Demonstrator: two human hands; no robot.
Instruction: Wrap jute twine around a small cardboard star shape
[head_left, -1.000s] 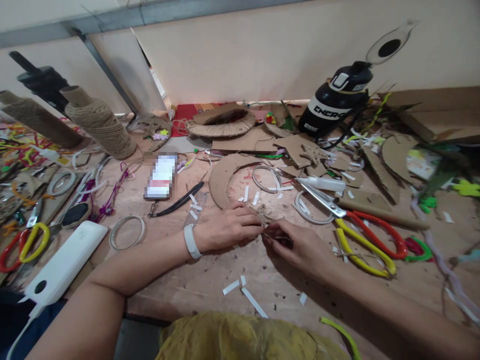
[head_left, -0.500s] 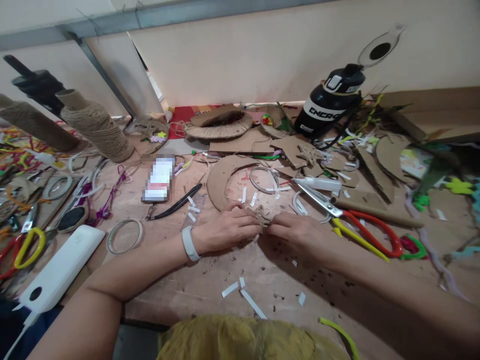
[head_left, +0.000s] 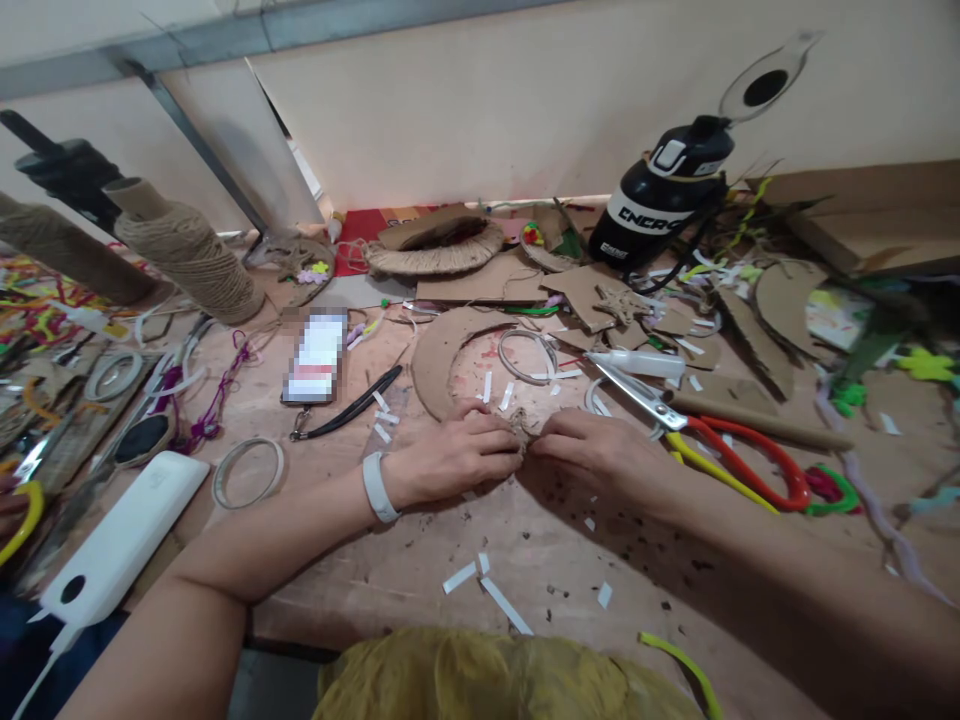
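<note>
My left hand (head_left: 450,458) and my right hand (head_left: 596,455) meet over the wooden table (head_left: 420,555), fingertips pinching a small jute-wrapped piece (head_left: 521,424) between them. Most of that piece is hidden by my fingers. A white band (head_left: 374,486) sits on my left wrist. Just beyond my hands lies a curved cardboard arc (head_left: 442,350) with a clear tape ring (head_left: 525,357) inside it. Red and yellow scissors (head_left: 712,450) lie right of my right hand.
A jute twine cone (head_left: 191,255) stands at the back left, a black bottle (head_left: 660,205) at the back right. A phone (head_left: 315,355), a white power bank (head_left: 120,540), tape rings, cardboard scraps and paper strips (head_left: 480,580) litter the table. Another person's fingers hold yellow scissors (head_left: 15,515) at the far left.
My right hand has moved up and left, closing against my left hand over the jute piece. The yellow scissors at the far left have shifted further out of view.
</note>
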